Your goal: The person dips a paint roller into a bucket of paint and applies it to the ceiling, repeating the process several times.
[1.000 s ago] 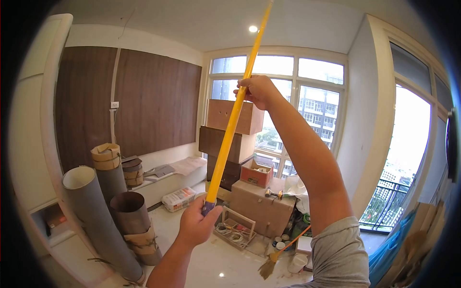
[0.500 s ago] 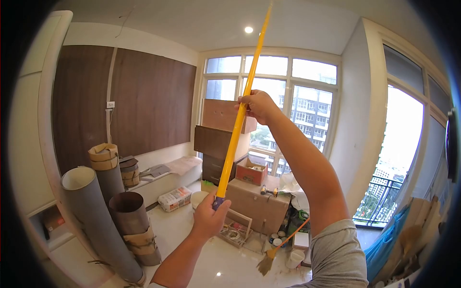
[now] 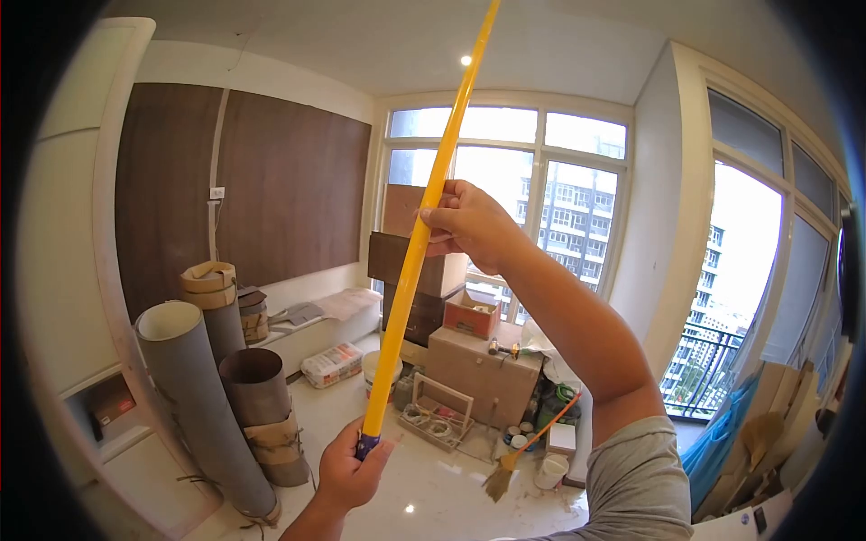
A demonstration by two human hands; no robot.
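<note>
Yellow pole, held tilted; left grip low, right grip higher.

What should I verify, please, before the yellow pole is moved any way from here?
1. Left hand closed around the dark blue lower end of the yellow pole: ok.
2. Right hand supporting the pole higher up, thumb and fingers on it: ok.
3. Upper tip in sight: not ok; the pole runs out past the top of the picture.
4. Gap between the pole and the ceiling downlight: cannot tell; they look close, but depth is unclear.
5. Floor ahead free for stepping: not ok; a straw broom and a white bucket are there.
</note>
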